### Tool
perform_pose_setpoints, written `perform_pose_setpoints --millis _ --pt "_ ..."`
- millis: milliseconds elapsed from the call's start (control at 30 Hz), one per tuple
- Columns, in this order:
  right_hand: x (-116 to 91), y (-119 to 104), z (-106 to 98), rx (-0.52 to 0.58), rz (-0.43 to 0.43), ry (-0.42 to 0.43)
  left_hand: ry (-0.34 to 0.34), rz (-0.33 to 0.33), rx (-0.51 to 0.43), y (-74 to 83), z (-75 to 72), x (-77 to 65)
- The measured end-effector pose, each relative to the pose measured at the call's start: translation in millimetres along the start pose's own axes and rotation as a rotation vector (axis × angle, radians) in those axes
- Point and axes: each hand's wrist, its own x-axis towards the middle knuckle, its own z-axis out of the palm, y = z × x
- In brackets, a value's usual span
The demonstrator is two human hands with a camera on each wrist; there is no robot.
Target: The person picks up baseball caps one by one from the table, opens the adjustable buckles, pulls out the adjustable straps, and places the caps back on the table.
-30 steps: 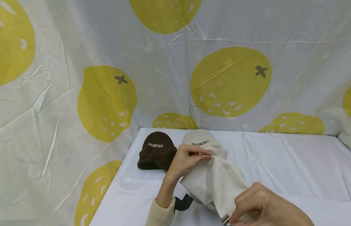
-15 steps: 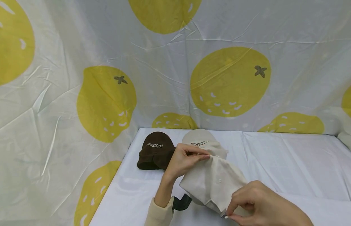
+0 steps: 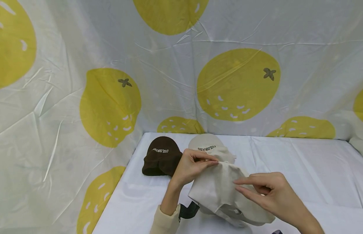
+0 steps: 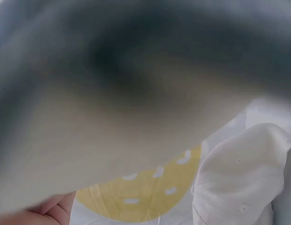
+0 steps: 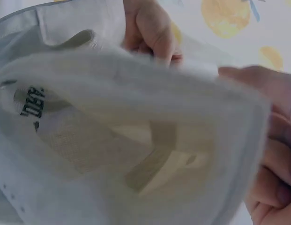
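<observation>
A cream baseball cap hangs tilted over the table, its hollow inside facing the right wrist camera. My left hand pinches its upper edge between thumb and fingertips. At the cap's right side is my right hand, thumb and index finger apart, fingertips overlapping the fabric in the head view. Dark lettering shows on the cloth in the right wrist view. Behind the held cap, a second cream cap marked COLORADO is partly hidden. A blurred pale sleeve covers much of the left wrist view.
On the left of the white-covered table lies a dark brown cap, also lettered COLORADO. A lemon-print curtain hangs along the back and left. A black strap sits at my left cuff.
My right hand has let go of the cap's metal-buckled strap end and moved up and right. The cap's lower part has swung to the right. My left hand keeps its pinch.
</observation>
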Motion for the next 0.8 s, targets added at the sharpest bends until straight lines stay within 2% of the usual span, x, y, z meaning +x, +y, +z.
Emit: perform_pose_setpoints --millis 133,267,600,800 --pt "3.4 -0.4 -1.2 -0.067 0.147 0.062 -0.004 0.004 0.012 0.4 0.3 -0.1" --pt "4.8 2.4 -0.2 -0.111 0.236 0.086 -0.01 0.0 0.014 2.4 0.6 -0.4" --pt "5.8 9.5 5.0 -0.137 0.243 0.124 -0.03 0.004 0.011 3.1 1.2 -0.8" --pt "5.2 12.5 5.8 -0.14 0.289 0.114 -0.04 -0.021 -0.02 5.7 1.8 -0.8"
